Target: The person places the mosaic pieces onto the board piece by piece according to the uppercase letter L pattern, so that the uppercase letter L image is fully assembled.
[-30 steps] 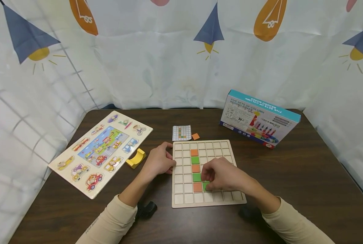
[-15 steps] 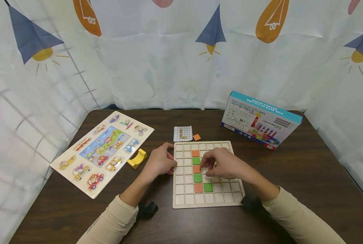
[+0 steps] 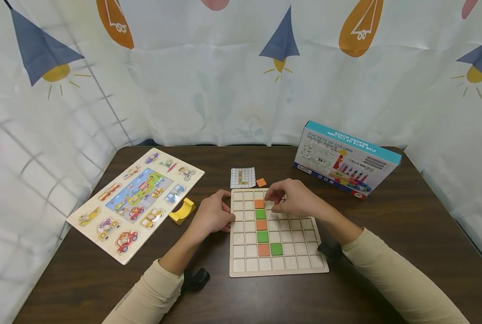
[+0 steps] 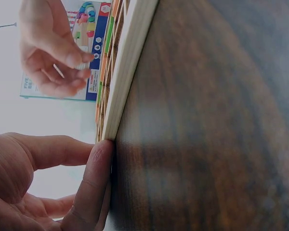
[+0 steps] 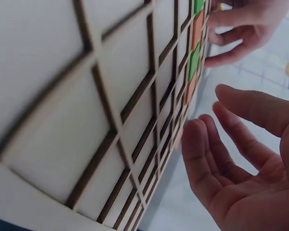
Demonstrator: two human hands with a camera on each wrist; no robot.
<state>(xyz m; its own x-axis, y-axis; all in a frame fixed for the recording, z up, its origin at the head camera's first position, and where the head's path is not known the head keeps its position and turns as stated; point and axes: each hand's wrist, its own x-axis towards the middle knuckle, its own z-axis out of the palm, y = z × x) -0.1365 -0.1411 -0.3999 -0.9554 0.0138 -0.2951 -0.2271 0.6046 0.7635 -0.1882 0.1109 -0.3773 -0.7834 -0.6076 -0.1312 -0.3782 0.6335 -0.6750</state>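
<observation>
A pale wooden grid board (image 3: 301, 261) lies mid-table. Orange and green square tiles alternate down one column, from an orange tile (image 3: 259, 204) to another orange tile (image 3: 263, 250), with a green tile (image 3: 276, 249) beside the lowest. My left hand (image 3: 214, 213) holds the board's left edge; in the left wrist view, thumb and finger meet at that edge. Above the board's far part hovers my right hand (image 3: 295, 198), thumb and fingers apart with nothing between them in the right wrist view. Beyond the far edge lie a loose orange tile (image 3: 261, 182) and a printed pattern card (image 3: 242, 177).
A picture puzzle board (image 3: 137, 202) lies at the left, with a yellow curved block (image 3: 182, 211) by its right edge. At the back right stands a bead-set box (image 3: 346, 159). A white patterned curtain (image 3: 224, 90) hangs behind the table.
My right hand has let go of the green tile in the lower row and moved away toward the board's far edge. My left hand stays at the left edge.
</observation>
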